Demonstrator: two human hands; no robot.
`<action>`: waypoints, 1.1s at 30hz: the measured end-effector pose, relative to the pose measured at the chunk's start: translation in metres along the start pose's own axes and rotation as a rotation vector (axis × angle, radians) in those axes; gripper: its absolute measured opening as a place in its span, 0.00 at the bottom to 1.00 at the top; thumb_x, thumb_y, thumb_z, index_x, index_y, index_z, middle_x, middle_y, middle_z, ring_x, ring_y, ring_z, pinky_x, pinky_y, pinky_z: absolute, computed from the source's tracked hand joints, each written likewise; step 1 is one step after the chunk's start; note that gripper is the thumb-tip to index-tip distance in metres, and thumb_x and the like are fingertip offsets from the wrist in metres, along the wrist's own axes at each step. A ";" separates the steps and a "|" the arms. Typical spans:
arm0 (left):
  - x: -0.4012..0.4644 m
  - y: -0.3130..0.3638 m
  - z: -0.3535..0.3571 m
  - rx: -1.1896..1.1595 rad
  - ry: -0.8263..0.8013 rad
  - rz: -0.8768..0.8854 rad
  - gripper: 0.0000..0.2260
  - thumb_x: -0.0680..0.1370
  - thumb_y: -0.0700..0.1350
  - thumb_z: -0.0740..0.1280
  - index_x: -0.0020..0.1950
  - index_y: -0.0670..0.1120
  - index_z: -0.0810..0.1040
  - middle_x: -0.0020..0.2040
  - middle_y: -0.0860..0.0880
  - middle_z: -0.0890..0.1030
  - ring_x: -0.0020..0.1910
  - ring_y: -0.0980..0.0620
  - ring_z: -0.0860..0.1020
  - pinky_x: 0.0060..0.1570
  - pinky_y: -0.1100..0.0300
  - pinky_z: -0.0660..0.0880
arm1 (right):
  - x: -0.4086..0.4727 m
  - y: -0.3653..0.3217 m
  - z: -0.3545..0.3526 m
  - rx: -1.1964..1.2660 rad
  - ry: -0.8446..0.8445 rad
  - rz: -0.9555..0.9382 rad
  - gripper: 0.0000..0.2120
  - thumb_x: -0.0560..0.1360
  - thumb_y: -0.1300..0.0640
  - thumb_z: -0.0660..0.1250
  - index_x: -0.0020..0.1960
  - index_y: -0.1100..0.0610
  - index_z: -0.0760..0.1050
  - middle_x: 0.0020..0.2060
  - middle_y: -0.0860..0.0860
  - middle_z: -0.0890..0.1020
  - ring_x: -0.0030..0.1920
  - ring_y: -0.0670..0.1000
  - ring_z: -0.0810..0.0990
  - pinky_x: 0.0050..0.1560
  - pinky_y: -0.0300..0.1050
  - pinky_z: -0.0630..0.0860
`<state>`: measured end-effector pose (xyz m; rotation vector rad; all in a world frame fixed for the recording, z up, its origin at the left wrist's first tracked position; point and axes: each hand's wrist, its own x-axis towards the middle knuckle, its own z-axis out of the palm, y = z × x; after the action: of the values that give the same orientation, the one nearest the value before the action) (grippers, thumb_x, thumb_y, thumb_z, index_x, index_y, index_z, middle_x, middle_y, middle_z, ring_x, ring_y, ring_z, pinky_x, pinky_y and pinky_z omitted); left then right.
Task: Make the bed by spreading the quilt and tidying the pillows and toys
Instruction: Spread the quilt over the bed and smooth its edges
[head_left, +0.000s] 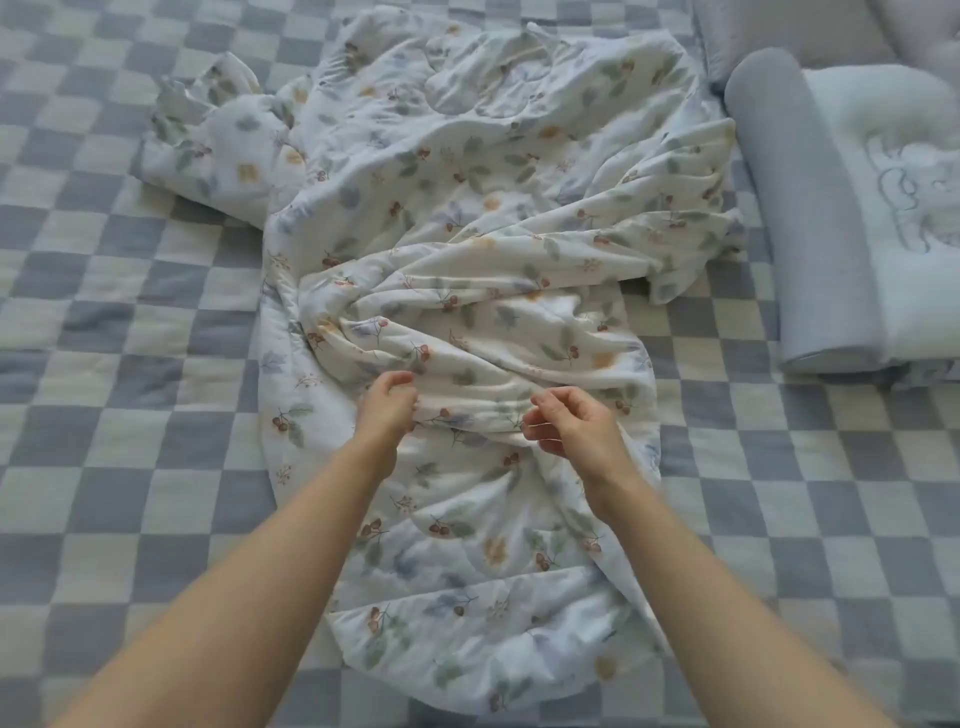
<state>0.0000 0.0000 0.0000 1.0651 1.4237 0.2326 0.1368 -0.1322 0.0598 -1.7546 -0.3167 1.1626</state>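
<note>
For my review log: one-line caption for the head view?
Both hands, left and right, gather the crumpled floral quilt on a checkered bed.

Two bare forearms enter from the bottom edge of the view, uncovered all the way to that edge, with no sleeve or cuff over either one. The left hand (387, 402) and the right hand (574, 423) are bare as well. The wrists are slim and the fingers (550, 400) slender, with short nails. Both arms look smooth and unmarked.
</note>
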 end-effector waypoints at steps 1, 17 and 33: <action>0.003 -0.002 -0.001 -0.035 0.032 -0.036 0.16 0.78 0.37 0.56 0.65 0.47 0.70 0.57 0.48 0.70 0.41 0.56 0.70 0.39 0.62 0.69 | 0.002 0.001 0.003 0.002 0.012 -0.012 0.04 0.78 0.58 0.62 0.46 0.57 0.74 0.38 0.52 0.79 0.37 0.48 0.77 0.32 0.29 0.73; -0.074 0.057 0.033 0.257 -0.552 0.829 0.14 0.74 0.40 0.59 0.56 0.45 0.80 0.57 0.61 0.72 0.59 0.66 0.69 0.68 0.59 0.60 | -0.010 -0.024 -0.002 0.026 0.206 -0.272 0.19 0.72 0.47 0.66 0.60 0.47 0.66 0.54 0.48 0.75 0.55 0.47 0.76 0.56 0.42 0.74; -0.122 0.044 0.047 -0.147 -0.503 -0.137 0.28 0.76 0.59 0.60 0.69 0.43 0.66 0.62 0.41 0.74 0.57 0.42 0.75 0.54 0.49 0.72 | -0.145 -0.040 -0.055 0.451 -0.048 -0.071 0.09 0.77 0.64 0.60 0.43 0.59 0.79 0.36 0.53 0.84 0.34 0.48 0.81 0.34 0.40 0.79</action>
<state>0.0347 -0.0824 0.1045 0.8270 1.0024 -0.0316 0.1186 -0.2383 0.1783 -1.3134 -0.1295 1.1240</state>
